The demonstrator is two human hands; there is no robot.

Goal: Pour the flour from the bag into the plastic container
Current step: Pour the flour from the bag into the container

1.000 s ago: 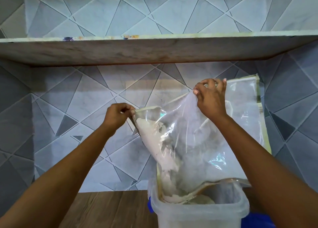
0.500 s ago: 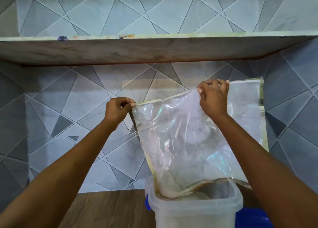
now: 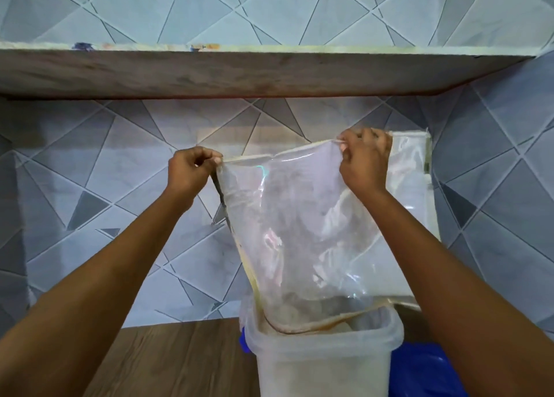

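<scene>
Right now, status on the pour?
Left hand, right hand pinching bag by upper edge. Bag mouth down in container, looks nearly empty. Shelf above hands.

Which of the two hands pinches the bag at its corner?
The left hand: it pinches an upper corner of the bag. The right hand pinches the top edge further along, with more of the bag showing beyond it.

The bag is held between the left hand and the right hand, pinched at its upper edge by each. Below the hands, its lower end is dipped into the plastic container, which is set on the counter. A shelf is fixed above both hands.
</scene>
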